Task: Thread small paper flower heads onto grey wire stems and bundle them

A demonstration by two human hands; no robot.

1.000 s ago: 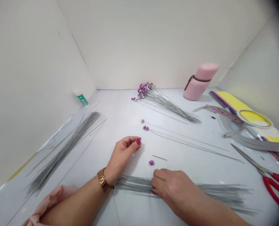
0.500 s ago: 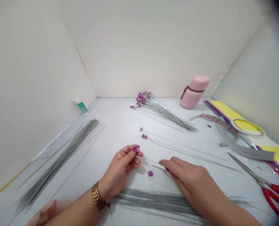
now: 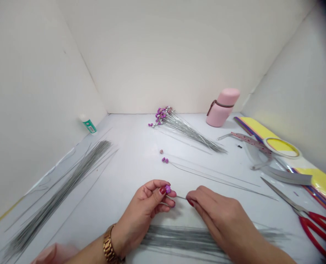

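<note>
The left hand pinches a small purple bead between thumb and forefinger, just above the white table. The right hand meets it from the other side, fingertips closed on a thin wire whose end points at the bead, right beside it. Under both wrists lies a bundle of plain wires. Farther back, a beaded wire lies loose, near a heap of finished ones and a pink bottle. Red scissors lie at right.
</note>
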